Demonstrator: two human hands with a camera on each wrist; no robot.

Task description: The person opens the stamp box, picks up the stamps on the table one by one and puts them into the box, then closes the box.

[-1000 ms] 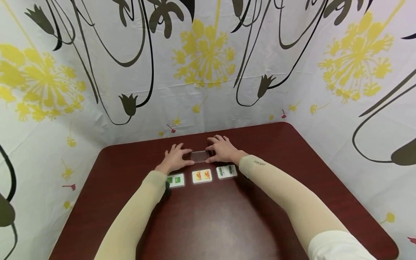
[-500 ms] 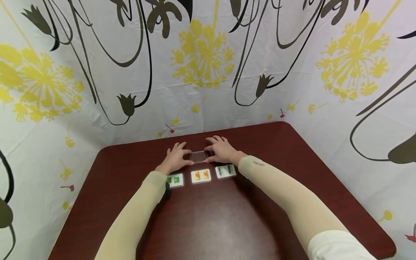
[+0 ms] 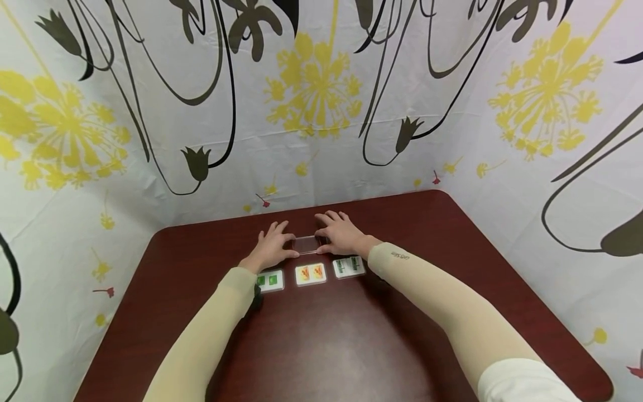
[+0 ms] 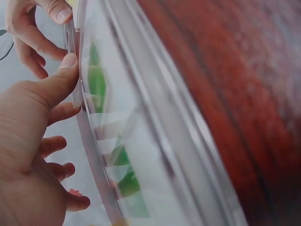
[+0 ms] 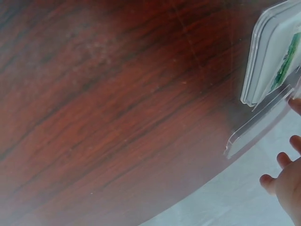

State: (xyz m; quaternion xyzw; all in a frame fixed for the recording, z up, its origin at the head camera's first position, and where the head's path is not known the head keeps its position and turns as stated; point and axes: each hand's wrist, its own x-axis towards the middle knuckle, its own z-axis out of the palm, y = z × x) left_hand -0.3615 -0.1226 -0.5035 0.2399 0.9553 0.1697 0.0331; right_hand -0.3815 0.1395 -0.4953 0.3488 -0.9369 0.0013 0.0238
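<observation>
A clear, shallow rectangular plastic lid lies near the back of the table. My left hand pinches its left end between thumb and forefinger, the other fingers spread. At the opposite end my right hand grips it likewise with thumb and fingers. Just in front is a row of three flat clear cases holding white picture cards: a green-picture case partly behind the left wrist, an orange-picture case, and a dark-green-picture case. In the left wrist view, the green-picture case looms close below the left hand.
The dark red wooden table has rounded corners. Right behind it and along its sides hangs a white cloth printed with yellow and dark flowers.
Both hands keep their hold on the clear lid's ends, in almost the same place. Only the head view shifts slightly; the cased cards stay put.
</observation>
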